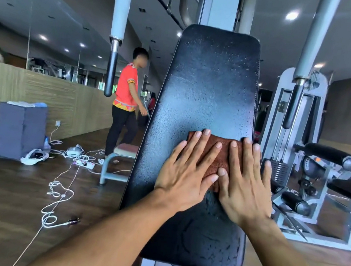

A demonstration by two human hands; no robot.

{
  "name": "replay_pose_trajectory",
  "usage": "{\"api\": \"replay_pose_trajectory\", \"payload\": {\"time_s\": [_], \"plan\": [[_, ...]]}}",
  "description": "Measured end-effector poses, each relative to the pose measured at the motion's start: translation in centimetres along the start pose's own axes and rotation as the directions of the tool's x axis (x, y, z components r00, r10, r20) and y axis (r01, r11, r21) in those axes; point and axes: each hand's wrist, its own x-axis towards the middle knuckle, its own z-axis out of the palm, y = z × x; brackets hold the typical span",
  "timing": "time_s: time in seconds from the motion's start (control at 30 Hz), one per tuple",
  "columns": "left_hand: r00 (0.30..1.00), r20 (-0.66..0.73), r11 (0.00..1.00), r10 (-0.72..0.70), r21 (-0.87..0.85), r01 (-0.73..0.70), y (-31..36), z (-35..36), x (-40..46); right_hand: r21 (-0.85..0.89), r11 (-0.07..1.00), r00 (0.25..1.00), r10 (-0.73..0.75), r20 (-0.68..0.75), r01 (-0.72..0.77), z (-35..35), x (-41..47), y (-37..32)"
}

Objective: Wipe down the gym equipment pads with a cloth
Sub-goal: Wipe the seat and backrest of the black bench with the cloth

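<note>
A long black padded backrest (207, 88) fills the centre, worn and cracked near its lower end. A folded rust-brown cloth (223, 154) lies flat against its middle. My left hand (184, 174) presses on the cloth's left part with straight, spread fingers. My right hand (246, 184) presses on the right part, fingers also straight, its thumb touching my left thumb. Most of the cloth is hidden under both palms.
Grey machine handles hang at left (112, 66) and right (295, 97). A person in a red shirt (127, 102) stands behind on the left by a small bench (119, 159). White cables (60, 187) trail over the wooden floor. Another grey machine (320, 178) stands to the right.
</note>
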Motion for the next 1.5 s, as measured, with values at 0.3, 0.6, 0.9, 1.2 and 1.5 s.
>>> {"api": "replay_pose_trajectory", "payload": {"time_s": [0.3, 0.6, 0.9, 1.2, 1.5], "plan": [[0.996, -0.047, 0.995, -0.076, 0.06, 0.079, -6.7, -0.7, -2.4, 0.044, 0.993, 0.994, -0.105, -0.028, 0.106, 0.4, 2.5, -7.3], [0.992, -0.051, 0.989, -0.115, 0.089, 0.119, -9.9, -1.8, -0.5, 0.016, 0.989, 0.987, -0.149, -0.064, 0.15, -0.3, 6.0, -9.2], [0.999, -0.042, 0.997, -0.025, 0.076, 0.028, -6.5, -4.1, 7.4, 0.048, 0.999, 0.999, 0.009, -0.033, -0.008, -3.4, 9.5, -4.3], [1.0, -0.017, 1.0, -0.023, 0.013, 0.024, -3.1, -4.1, 9.6, 0.019, 1.0, 1.0, 0.022, 0.009, -0.022, -4.6, 10.0, -0.4], [0.994, -0.085, 0.995, -0.074, 0.064, 0.08, -8.7, -4.9, 11.1, 0.037, 0.998, 0.997, -0.041, -0.066, 0.043, -5.1, 14.9, -5.0]]}}
